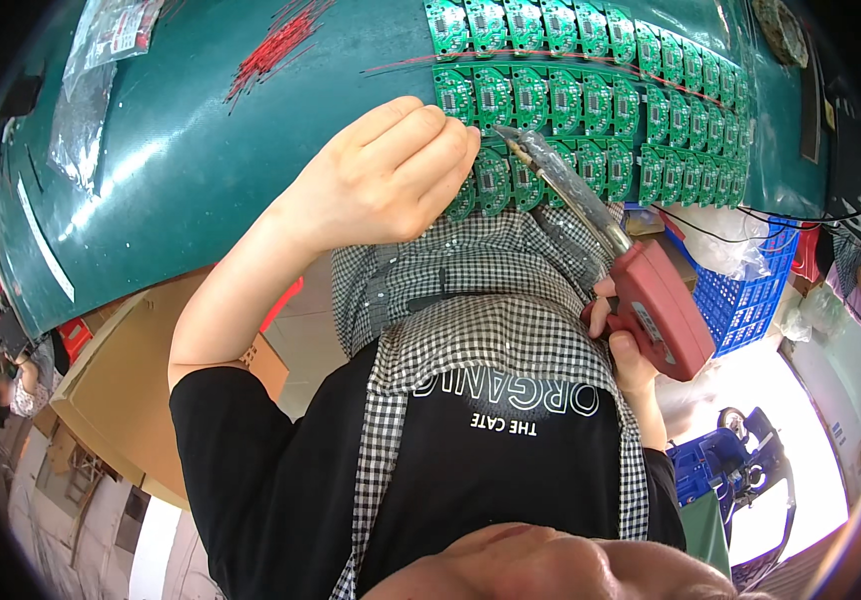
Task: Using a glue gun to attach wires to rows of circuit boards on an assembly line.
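Note:
My right hand (623, 345) is wrapped round the red handle of a soldering gun (663, 305). Its long, darkened metal barrel points up and left, with the tip by the green circuit boards (529, 100). These boards lie in several rows on the table. Close to that tip, over the left end of the nearer rows, is my left hand (401, 165). Its fingers are curled in and pinched together; whatever is between the fingertips is hidden. Thin red wires (421, 64) lie across the boards between the far rows.
A pile of red wires (276, 45) lies on the green tabletop (191, 130) at the far left, near clear plastic bags (91, 100). Below the table stand a cardboard box (131, 390) on the left and a blue crate (746, 295) on the right. Black cables (801, 216) hang at the right edge.

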Demonstrator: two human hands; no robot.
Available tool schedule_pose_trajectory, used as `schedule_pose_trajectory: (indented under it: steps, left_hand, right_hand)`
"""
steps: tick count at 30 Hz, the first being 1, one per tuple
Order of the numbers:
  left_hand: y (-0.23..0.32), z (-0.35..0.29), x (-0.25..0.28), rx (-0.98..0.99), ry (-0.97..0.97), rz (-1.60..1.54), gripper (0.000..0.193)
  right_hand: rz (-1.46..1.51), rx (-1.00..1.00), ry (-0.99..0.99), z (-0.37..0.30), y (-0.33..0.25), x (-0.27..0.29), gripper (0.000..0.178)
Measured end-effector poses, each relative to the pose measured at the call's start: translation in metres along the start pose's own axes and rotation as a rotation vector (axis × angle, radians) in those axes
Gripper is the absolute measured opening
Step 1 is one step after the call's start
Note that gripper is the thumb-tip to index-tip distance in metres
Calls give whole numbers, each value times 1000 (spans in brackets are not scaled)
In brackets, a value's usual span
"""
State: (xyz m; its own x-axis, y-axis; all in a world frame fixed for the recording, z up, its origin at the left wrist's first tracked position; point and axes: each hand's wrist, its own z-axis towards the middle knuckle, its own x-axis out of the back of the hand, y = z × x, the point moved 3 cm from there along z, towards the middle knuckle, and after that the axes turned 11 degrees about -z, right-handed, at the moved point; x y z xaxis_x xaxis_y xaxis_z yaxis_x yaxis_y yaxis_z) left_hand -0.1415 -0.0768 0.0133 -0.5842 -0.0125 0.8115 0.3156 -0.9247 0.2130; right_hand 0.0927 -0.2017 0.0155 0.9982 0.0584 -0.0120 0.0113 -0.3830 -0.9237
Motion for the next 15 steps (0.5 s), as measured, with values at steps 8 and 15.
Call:
schedule_pose_trajectory:
  steps: [8, 15]
  left_hand:
    - [0, 0, 0, 1, -3, 12, 33]
    - [-1, -1, 0, 10, 2, 25, 33]
  right_hand:
    - [4, 1, 14, -2, 2, 1, 72]
    - [15, 25, -54, -1, 2, 3, 66]
